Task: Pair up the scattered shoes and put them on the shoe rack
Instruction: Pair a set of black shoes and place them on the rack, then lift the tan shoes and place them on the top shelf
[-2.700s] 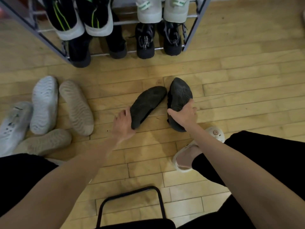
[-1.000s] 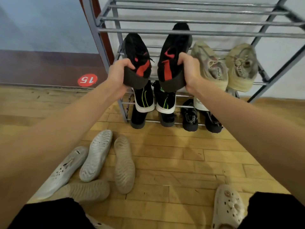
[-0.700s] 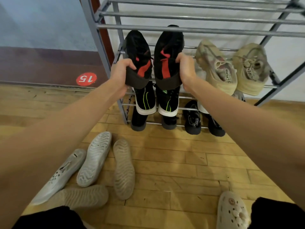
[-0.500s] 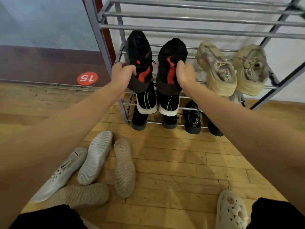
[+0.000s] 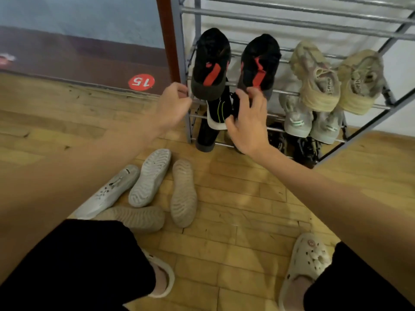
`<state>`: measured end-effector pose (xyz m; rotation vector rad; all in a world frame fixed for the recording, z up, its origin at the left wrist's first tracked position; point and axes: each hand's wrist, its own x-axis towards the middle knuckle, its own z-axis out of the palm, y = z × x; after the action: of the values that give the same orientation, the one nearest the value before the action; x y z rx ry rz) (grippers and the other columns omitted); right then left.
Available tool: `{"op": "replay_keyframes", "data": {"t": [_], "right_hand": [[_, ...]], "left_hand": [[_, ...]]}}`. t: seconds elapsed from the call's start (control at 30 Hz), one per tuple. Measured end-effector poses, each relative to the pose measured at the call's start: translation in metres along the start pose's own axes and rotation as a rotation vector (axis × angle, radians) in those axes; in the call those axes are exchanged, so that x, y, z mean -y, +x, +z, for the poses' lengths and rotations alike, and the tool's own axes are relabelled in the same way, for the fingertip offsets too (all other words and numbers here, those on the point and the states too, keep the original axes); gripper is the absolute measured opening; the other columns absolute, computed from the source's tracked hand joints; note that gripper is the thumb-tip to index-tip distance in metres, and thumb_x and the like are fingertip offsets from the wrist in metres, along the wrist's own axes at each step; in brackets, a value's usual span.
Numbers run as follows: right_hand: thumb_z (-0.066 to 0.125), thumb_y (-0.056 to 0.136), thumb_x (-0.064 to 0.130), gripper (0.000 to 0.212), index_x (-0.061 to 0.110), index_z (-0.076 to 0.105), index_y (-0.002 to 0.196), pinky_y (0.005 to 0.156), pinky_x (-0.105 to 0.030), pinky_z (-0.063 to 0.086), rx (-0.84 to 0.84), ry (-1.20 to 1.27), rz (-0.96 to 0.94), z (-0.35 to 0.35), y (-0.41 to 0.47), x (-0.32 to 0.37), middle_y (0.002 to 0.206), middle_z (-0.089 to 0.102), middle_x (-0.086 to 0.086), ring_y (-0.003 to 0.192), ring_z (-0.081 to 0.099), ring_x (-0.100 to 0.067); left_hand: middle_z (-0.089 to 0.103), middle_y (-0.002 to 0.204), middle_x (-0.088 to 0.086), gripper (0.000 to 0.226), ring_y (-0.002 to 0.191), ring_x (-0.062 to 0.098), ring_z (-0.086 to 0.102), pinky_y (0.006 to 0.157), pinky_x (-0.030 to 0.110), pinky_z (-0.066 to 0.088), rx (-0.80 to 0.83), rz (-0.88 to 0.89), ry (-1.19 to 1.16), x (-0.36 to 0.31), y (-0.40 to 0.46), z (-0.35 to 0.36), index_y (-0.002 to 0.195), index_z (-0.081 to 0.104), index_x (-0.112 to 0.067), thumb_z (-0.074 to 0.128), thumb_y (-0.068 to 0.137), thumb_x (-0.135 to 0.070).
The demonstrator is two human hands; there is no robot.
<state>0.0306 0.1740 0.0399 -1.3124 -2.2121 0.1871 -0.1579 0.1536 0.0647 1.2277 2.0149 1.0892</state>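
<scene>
on the upper shelf of the shoe rack (image 5: 292, 23), at the far left, the black and red pair (image 5: 235, 63) is set heel down and toe up, leaning on the bars, probably so that the sloped shelf holds it without sliding. the left hand (image 5: 173, 106) is just beside the heel of the left shoe, with the fingers (image 5: 179, 87) loosely curled and apart, clamped on nothing. the right hand (image 5: 249, 122) is under the heel of the right shoe, its fingers spread; whether the tips touch the shoe cannot be told. to the right, a beige pair (image 5: 336, 75) is placed the same way. near, on the floor (image 5: 235, 209), four pale shoes (image 5: 152, 189) are left scattered, most of them sole up, so their pairing is hard to judge. the lower shelves are partly hidden by the right hand, and the top of the rack is cut off.
</scene>
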Motion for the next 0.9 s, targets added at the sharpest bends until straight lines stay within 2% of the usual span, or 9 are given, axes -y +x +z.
{"op": "replay_keyframes", "data": {"t": [0.17,0.27,0.4,0.63,0.7,0.73,0.8,0.83,0.9], "right_hand": [[0.056,0.084,0.013,0.057,0.001,0.04,0.137,0.109,-0.045,0.033,0.291,-0.061,-0.091,0.04,-0.047,0.024,0.141,0.034,-0.026,0.13,0.034,-0.039],[0.057,0.086,0.015,0.061,0.003,0.033,0.141,0.11,-0.043,0.032,0.448,-0.069,-0.026,0.068,-0.063,0.035,0.145,0.025,-0.024,0.135,0.027,-0.037],[0.057,0.088,0.018,0.06,0.003,0.03,0.139,0.111,-0.042,0.028,0.605,-0.047,0.06,0.111,-0.075,0.039,0.147,0.019,-0.024,0.136,0.024,-0.041],[0.057,0.09,0.022,0.058,-0.002,0.028,0.135,0.103,-0.044,0.037,0.873,-0.014,0.223,0.193,-0.111,0.04,0.136,0.027,-0.027,0.124,0.034,-0.043],[0.058,0.09,0.024,0.063,-0.004,0.026,0.137,0.102,-0.043,0.037,0.937,-0.01,0.257,0.211,-0.124,0.041,0.138,0.028,-0.027,0.126,0.033,-0.042],[0.059,0.09,0.026,0.068,-0.003,0.022,0.14,0.104,-0.043,0.036,0.962,-0.003,0.286,0.219,-0.131,0.041,0.139,0.027,-0.028,0.128,0.031,-0.042],[0.062,0.089,0.029,0.084,0.001,0.009,0.147,0.109,-0.047,0.031,1.01,0.006,0.343,0.23,-0.144,0.042,0.146,0.016,-0.029,0.135,0.022,-0.045],[0.064,0.088,0.03,0.091,0.002,0.003,0.149,0.11,-0.048,0.028,1.019,-0.006,0.345,0.234,-0.152,0.041,0.148,0.01,-0.03,0.138,0.015,-0.047],[0.069,0.084,0.034,0.101,0.004,-0.001,0.15,0.113,-0.049,0.022,0.985,-0.049,0.322,0.239,-0.164,0.04,0.149,0.004,-0.031,0.14,0.008,-0.048]], "left_hand": [[0.066,0.109,0.009,0.028,0.109,0.022,0.06,0.094,0.031,0.045,0.033,-0.051,0.163,0.059,-0.025,-0.014,0.11,0.067,-0.008,0.054,0.085,-0.004],[0.066,0.111,0.016,0.027,0.109,0.028,0.06,0.085,0.022,0.04,0.116,-0.065,0.308,0.098,-0.032,-0.031,0.111,0.066,-0.002,0.052,0.088,-0.004],[0.063,0.112,0.015,0.026,0.109,0.028,0.058,0.08,0.026,0.039,0.168,-0.194,0.422,0.156,-0.038,-0.051,0.114,0.062,-0.002,0.051,0.093,-0.013],[0.051,0.073,0.01,0.005,0.067,0.024,0.05,0.056,0.031,0.038,0.332,-0.577,0.476,0.255,-0.075,-0.037,0.089,0.046,-0.007,0.048,0.091,-0.011],[0.06,0.109,0.015,0.036,0.094,0.03,0.06,0.075,0.035,0.049,0.317,-0.756,0.462,0.28,-0.087,-0.014,0.112,0.053,0.003,0.049,0.092,-0.027],[0.051,0.132,0.016,0.062,0.116,0.032,0.054,0.092,0.037,0.047,0.245,-0.868,0.385,0.285,-0.095,-0.001,0.134,0.042,0.003,0.052,0.088,-0.038],[0.03,0.148,0.018,0.092,0.135,0.036,0.037,0.108,0.039,0.036,0.085,-1.146,0.214,0.291,-0.111,0.023,0.148,0.019,0.002,0.056,0.082,-0.05],[0.022,0.151,0.02,0.093,0.139,0.038,0.03,0.114,0.04,0.027,0.05,-1.266,0.092,0.298,-0.117,0.034,0.147,0.015,0.005,0.057,0.085,-0.049],[0.017,0.155,0.025,0.073,0.141,0.042,0.022,0.121,0.032,-0.005,0.054,-1.38,-0.208,0.31,-0.124,0.052,0.134,0.03,0.015,0.05,0.094,-0.042]]}}
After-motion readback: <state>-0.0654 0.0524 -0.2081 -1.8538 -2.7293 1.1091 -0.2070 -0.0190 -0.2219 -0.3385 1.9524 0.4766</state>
